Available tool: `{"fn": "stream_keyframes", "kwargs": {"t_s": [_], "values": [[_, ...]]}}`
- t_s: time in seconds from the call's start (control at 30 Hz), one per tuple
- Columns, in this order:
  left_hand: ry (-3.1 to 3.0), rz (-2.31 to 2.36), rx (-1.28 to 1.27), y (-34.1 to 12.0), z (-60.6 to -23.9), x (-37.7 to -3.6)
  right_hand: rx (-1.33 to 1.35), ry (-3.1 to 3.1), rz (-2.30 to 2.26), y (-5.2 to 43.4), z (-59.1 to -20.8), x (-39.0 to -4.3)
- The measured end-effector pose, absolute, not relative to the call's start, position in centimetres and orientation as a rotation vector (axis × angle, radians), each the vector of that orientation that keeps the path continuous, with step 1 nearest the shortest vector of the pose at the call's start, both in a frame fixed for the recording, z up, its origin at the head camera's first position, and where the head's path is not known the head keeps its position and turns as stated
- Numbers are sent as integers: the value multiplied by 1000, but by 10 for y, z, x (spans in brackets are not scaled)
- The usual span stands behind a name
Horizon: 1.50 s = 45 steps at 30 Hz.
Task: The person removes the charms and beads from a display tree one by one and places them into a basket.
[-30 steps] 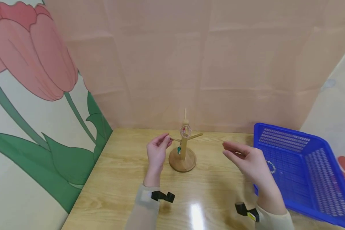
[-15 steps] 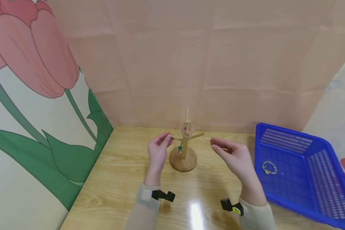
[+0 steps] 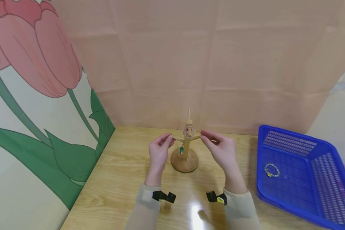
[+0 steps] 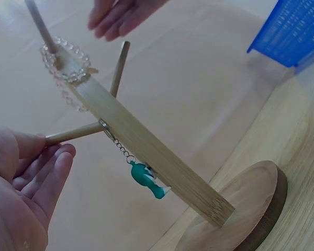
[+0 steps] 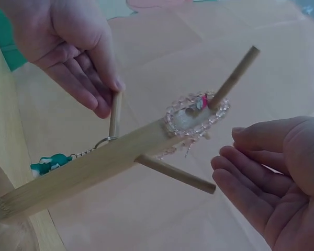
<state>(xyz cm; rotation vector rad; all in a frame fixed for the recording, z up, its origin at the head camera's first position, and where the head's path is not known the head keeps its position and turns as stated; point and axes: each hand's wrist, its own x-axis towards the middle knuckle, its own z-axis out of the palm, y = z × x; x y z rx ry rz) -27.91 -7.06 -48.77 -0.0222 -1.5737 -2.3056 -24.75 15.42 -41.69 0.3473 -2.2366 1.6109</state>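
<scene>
Left hand (image 3: 158, 151) touches the left peg tip (image 4: 52, 138) with relaxed fingers, right hand (image 3: 220, 149) hangs loosely open just off the right peg (empty), the upright wooden stand (image 3: 185, 150) between them, beaded bracelet (image 3: 188, 131) beyond.

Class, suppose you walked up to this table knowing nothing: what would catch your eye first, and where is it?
First, the wooden stand at the middle of the table, with a clear bead bracelet round its top and a green charm hanging from a peg. The left hand touches the left peg's tip; the right hand is at the right peg. At the right sits a blue basket holding another bracelet.
</scene>
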Motion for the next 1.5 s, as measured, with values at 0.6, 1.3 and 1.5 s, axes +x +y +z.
{"fn": "stream_keyframes", "kwargs": {"t_s": [0.6,1.3,1.5], "values": [[-1565,-2307,1,-71,-488,-279,471,-2172,1419,129,-417,-262],[-1562,-2307,-22,-70,-487,-280,383,-2128,1371,116,-415,-266],[-1555,-2322,7,-70,-485,-279,372,-2120,1350,115,-415,-266]]}}
